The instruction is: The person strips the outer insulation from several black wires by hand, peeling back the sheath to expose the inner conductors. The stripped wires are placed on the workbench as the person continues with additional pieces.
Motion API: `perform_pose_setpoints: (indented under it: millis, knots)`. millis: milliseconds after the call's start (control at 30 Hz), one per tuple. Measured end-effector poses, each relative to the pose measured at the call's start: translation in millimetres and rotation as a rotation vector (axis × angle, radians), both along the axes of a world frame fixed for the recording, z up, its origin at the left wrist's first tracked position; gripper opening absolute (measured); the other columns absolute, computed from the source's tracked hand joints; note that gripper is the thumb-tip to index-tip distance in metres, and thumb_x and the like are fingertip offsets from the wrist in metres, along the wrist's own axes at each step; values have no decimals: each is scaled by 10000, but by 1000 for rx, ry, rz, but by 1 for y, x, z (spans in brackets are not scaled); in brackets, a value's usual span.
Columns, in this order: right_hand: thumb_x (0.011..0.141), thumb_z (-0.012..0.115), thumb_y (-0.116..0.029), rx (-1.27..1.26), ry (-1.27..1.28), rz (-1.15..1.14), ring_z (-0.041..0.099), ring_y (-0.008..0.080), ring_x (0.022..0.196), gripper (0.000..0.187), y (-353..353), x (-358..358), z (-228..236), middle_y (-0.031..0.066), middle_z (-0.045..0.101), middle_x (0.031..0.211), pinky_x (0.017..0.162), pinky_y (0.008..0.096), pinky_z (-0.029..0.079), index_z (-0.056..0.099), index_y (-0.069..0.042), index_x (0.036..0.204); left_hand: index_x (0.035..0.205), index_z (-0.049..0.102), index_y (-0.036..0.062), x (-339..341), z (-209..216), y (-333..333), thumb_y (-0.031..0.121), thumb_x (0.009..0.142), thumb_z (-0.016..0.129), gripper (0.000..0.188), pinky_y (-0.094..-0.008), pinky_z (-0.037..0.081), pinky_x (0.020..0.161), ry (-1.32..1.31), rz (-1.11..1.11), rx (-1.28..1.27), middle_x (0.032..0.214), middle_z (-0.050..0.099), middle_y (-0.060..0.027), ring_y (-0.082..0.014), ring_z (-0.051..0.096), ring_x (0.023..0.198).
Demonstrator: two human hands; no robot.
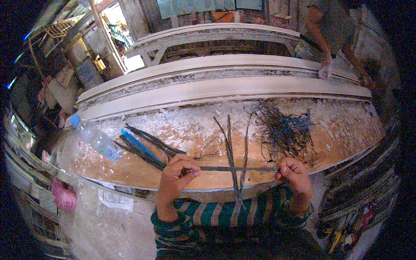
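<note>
My left hand [175,173] and my right hand [294,172] each pinch one end of a thin dark strip [236,168] held level over the near edge of a plaster-splashed workbench [143,169]. A few long dark strips [232,151] lie across it, running from the bench toward my striped green top. To the left, a bundle of dark strips with a blue one [141,147] rests on the bench. A tangle of dark and blue wire [284,130] lies right of centre.
A clear plastic bottle with a blue cap [95,138] lies on the bench's left end. Long white plaster mouldings [225,82] run across behind the bench. Another person's hand [325,69] rests on them at upper right. Pink footwear [63,197] lies on the floor at left.
</note>
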State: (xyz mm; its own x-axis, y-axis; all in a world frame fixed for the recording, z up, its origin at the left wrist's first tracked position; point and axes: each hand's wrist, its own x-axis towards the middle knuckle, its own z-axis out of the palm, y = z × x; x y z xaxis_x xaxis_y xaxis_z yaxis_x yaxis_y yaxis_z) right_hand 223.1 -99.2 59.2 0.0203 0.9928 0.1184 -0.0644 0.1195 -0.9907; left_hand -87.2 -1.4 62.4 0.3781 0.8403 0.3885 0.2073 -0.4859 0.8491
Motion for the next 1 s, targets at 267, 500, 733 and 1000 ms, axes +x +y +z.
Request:
perform_pose_setpoints:
  millis: [267,500,733,1000]
  knots:
    - [860,517,-224,47,406,-53,401,96,410,195,0,2,10,17,496,568,458,240,394,504,-33,895,830,655,21,0,-13,13,43,706,643,127,-256,436,675,72,67,-17,782,602,-73,-161,564,761]
    - [877,476,-185,132,510,-115,415,102,373,269,-3,11,13,29,514,558,442,232,393,482,5,1068,843,652,15,4,-24,22,35,730,622,119,-248,435,627,70,101,-4,736,598,-68,-149,564,682]
    - [841,538,-189,235,529,-151,478,128,408,332,-8,6,11,42,552,587,526,280,466,456,-13,1111,808,634,7,18,-40,25,63,747,629,83,-232,422,578,77,406,61,713,580,-55,-125,535,642]
    - [825,571,-182,55,403,-101,569,185,599,159,28,-50,-16,83,584,683,710,324,460,471,-60,849,832,633,29,62,-42,8,107,758,648,108,-210,388,552,-222,323,-171,676,554,7,-77,482,610]
